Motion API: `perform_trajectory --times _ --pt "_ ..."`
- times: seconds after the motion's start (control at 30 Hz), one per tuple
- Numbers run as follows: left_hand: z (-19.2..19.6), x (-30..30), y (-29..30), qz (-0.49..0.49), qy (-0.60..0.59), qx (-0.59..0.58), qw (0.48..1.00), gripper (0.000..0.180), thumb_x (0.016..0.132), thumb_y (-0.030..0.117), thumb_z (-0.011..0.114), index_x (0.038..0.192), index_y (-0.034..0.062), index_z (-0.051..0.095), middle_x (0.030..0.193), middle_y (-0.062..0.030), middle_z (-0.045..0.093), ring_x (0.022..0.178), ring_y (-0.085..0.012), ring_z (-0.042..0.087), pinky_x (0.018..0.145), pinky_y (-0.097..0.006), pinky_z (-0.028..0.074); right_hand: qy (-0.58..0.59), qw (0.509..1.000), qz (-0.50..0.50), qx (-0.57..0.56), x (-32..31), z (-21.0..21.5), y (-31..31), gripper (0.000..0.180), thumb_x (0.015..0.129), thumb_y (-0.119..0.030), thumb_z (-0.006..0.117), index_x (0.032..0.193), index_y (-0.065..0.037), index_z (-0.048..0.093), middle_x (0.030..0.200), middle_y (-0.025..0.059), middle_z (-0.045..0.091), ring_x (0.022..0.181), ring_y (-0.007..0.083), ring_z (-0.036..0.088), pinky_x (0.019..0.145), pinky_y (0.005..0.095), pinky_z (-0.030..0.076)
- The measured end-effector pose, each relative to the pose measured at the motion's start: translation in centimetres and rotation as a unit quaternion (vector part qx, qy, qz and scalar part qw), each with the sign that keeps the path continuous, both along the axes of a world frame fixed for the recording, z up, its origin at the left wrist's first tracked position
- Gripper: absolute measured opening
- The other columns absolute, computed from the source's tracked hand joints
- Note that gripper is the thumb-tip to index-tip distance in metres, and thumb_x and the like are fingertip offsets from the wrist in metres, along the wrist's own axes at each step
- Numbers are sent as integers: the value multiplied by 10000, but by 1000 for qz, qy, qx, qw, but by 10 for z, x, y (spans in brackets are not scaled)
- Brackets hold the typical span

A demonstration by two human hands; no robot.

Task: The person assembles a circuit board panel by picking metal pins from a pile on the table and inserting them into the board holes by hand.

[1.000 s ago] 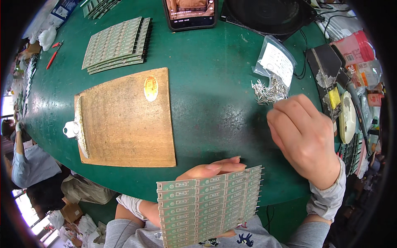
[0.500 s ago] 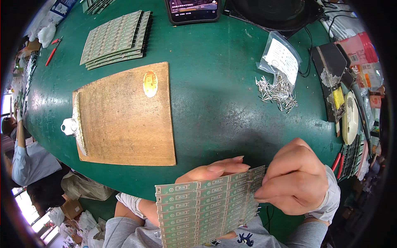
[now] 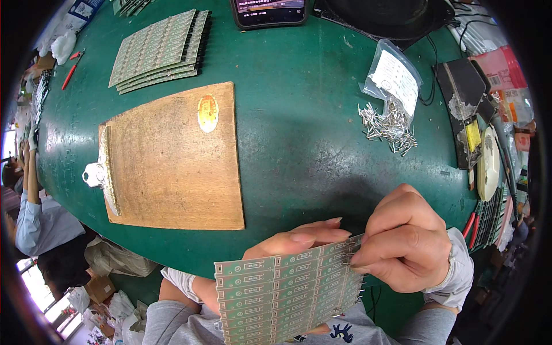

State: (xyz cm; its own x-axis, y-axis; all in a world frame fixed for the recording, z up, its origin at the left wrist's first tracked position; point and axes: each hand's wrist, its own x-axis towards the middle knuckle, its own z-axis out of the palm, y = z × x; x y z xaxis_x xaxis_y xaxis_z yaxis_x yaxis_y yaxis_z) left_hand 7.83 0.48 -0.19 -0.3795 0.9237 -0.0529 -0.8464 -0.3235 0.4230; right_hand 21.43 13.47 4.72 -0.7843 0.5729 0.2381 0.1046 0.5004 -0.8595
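Note:
My left hand (image 3: 299,238) holds a green circuit board panel (image 3: 282,293) from behind, tilted up toward me near the table's front edge. My right hand (image 3: 405,238) is closed at the panel's right edge, fingertips pinched against it; what they pinch is too small to tell. Small metal pins stick out along that edge. A loose heap of silver metal pins (image 3: 388,123) lies on the green table (image 3: 305,115) at the right, beside a clear plastic bag (image 3: 394,75).
A wooden clipboard (image 3: 172,158) lies left of centre. A stack of green panels (image 3: 161,49) sits at the back left, a phone (image 3: 270,11) at the back. Tools and a dark tray (image 3: 468,109) crowd the right edge. Another person's sleeve (image 3: 31,221) shows at far left.
My right hand came down from the pin heap on the table to the right edge of the panel. The left hand kept the panel steady.

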Motion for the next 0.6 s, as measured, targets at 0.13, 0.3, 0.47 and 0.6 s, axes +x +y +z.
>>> perform_trajectory --times 0.13,0.3,0.47,0.6 --pt "1 -3 0 -10 11 -4 1000 1165 817 812 -88 1237 -93 513 1151 -431 546 1182 -527 507 1119 -644 187 -4 1000 3 5 -1 1 1 239 663 -91 824 877 -62 720 873 61 602 721 209 577 597 308 461" --pt "2 2 3 9 14 1 1000 1161 824 795 -108 1220 -103 513 1139 -430 551 1158 -530 522 1111 -647 204 -5 1000 -3 6 -1 1 0 239 659 -90 823 872 -63 720 869 61 604 720 209 577 596 307 461" --pt "1 15 3 83 54 -15 995 1153 827 791 -110 1204 -105 510 1122 -409 567 1134 -521 539 1094 -657 234 2 1000 8 10 -2 0 0 241 649 -89 824 863 -57 717 863 56 604 716 207 577 592 305 463" --pt "0 4 -2 48 65 -11 997 1124 841 783 -94 1233 -86 501 1135 -373 580 1148 -505 541 1082 -657 267 -2 999 14 41 -2 2 0 263 621 -92 829 854 -52 715 858 54 605 713 202 575 586 297 467"
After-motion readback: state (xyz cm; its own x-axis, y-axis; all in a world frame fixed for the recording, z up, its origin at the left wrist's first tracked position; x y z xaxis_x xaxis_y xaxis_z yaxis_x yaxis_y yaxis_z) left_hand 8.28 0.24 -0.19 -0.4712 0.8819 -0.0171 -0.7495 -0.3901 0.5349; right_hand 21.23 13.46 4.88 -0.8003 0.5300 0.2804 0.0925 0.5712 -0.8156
